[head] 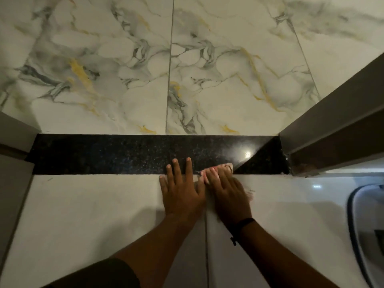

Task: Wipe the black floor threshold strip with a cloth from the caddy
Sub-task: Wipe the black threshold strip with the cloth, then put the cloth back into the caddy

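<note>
The black speckled threshold strip [108,154] runs across the doorway between marble-patterned tiles and plain white tiles. My right hand [227,190] presses a small pale pink cloth [225,166] flat against the strip's near edge, right of centre; most of the cloth is hidden under the fingers. My left hand [180,188] lies flat beside it, palm on the white tile, fingers spread and fingertips resting on the strip. It holds nothing.
A grey door frame [332,129] rises at the strip's right end, and another jamb [14,138] stands at the left. A white container with a dark rim [365,225], possibly the caddy, sits at the right edge. Marble floor [187,69] stretches beyond the strip.
</note>
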